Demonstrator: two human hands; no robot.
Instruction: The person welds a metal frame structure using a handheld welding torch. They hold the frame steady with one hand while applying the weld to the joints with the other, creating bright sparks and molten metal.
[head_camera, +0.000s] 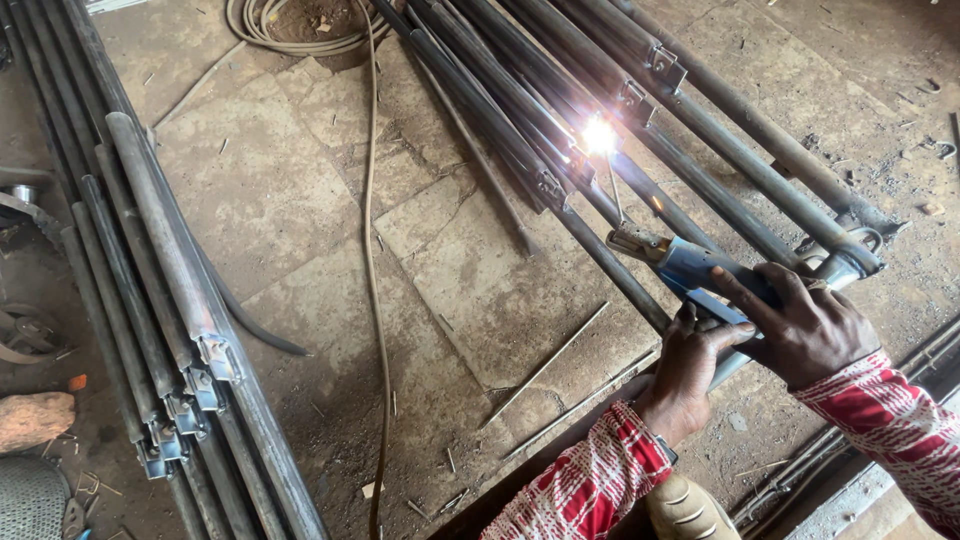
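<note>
Glare (599, 135) hides weld joint; holder (690, 268) half under hands.

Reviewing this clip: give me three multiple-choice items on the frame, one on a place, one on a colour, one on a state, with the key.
1. Where is the bright welding spark?
A) on the pipe bundle at upper right
B) on the pipe stack at left
C) on the bare floor slab

2. What colour are the sleeves?
A) plain blue
B) red and white patterned
C) black

3. How is the electrode holder held?
A) lying loose on the floor
B) by the left hand alone
C) by both hands

Key: 1 A, the glare sits among the upper-right pipes; 2 B, both forearms show red and white cloth; 3 C, the left hand and the right hand both close around its blue handle.
</note>
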